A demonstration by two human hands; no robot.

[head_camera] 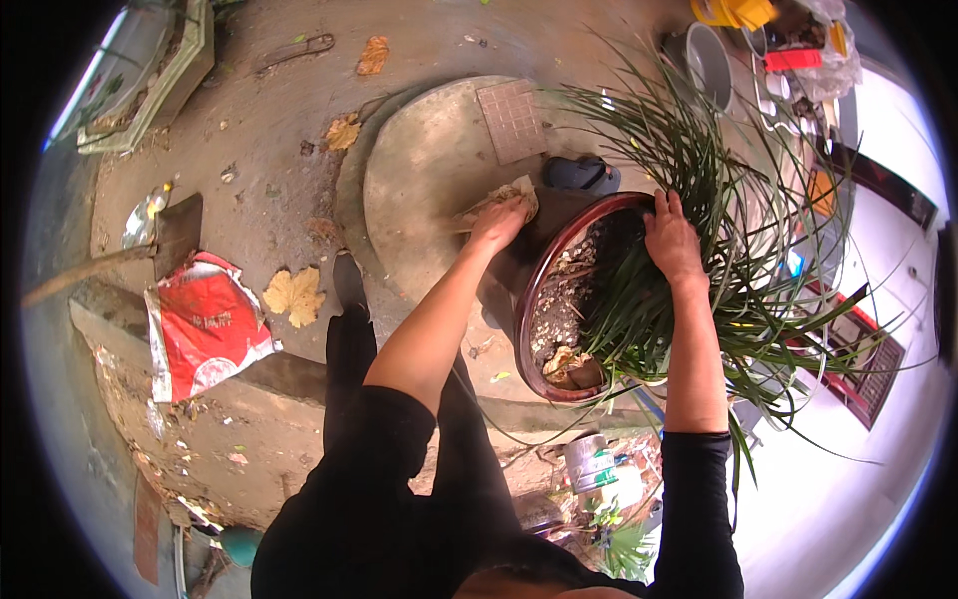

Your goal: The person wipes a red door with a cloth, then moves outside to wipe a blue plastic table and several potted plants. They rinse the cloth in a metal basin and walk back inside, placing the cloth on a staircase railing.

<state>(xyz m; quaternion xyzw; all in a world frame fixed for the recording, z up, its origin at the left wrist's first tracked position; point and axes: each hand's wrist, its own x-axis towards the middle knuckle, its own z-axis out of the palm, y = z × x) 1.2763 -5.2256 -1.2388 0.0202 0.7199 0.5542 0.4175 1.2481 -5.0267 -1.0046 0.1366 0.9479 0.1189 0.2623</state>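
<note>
A glazed dark red-brown plant pot (526, 322) leans before me, its soil (557, 299) and long strap-like green leaves (636, 314) facing me. My left hand (500, 222) holds a crumpled, pale brown cloth (528, 196) against the pot's outer side. On the far right of the rim, among the leaves, my right hand (673, 239) grips the pot, its fingers over the edge. A crumpled dry leaf (569, 368) lies on the soil near the rim closest to me. The pot's underside is hidden.
A round concrete slab (419, 157) bears a square tile (513, 120) and a dark slipper (580, 174). To the left lie a red-and-white sack (209, 326) and a wooden-handled tool with a flat metal blade (178, 228). Buckets (707, 67) stand at upper right; a step edge (292, 374) crosses behind my feet.
</note>
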